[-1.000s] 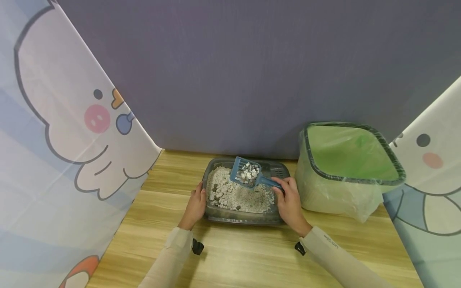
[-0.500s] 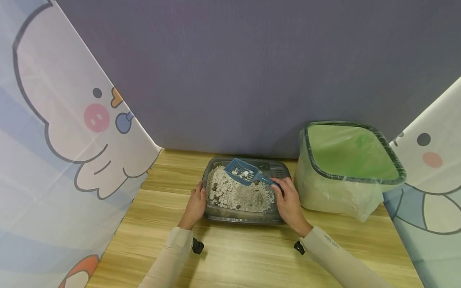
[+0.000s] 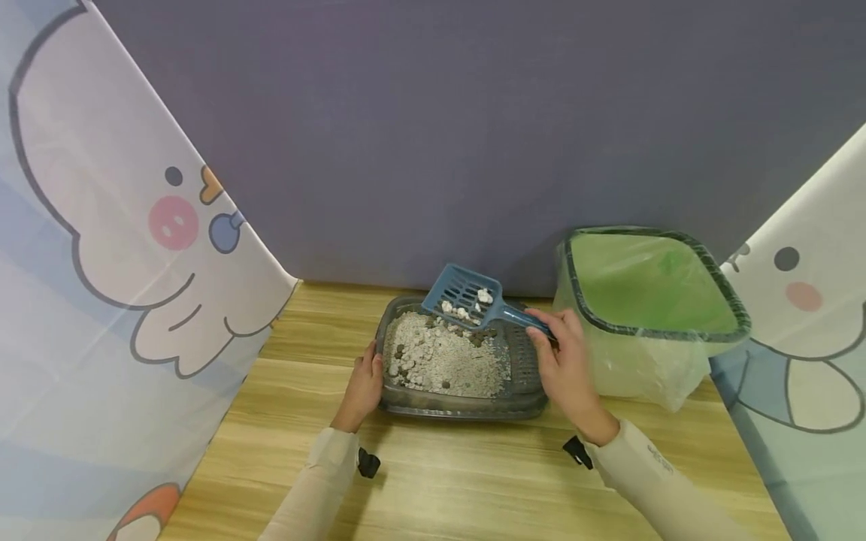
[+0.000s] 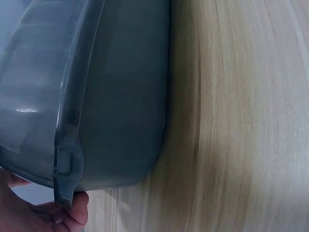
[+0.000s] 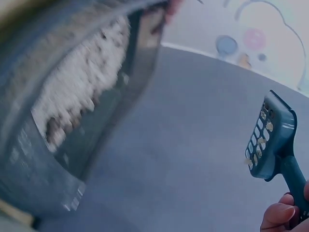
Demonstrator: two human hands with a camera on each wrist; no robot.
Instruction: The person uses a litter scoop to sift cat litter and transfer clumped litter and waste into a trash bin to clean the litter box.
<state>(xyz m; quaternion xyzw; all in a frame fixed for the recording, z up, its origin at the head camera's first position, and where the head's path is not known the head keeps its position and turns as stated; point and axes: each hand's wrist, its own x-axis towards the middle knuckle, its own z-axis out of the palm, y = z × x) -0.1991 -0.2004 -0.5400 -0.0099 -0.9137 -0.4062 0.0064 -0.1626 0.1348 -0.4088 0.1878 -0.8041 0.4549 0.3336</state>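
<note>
The scoop handle's end [image 3: 548, 330] is hidden by the right hand [image 3: 567, 364], and the print [image 3: 660, 457] on its sleeve [image 3: 652, 492] is blurred. In the right wrist view the tray [image 5: 38, 171] is blurred and cut off; in the left wrist view the left hand [image 4: 41, 215] is cut off.

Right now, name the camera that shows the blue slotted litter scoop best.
The head view: it shows the blue slotted litter scoop from above, with white clumps on its slots and much of its handle. The right wrist view catches it at a slant near the right edge; the left wrist view lacks it.
</note>
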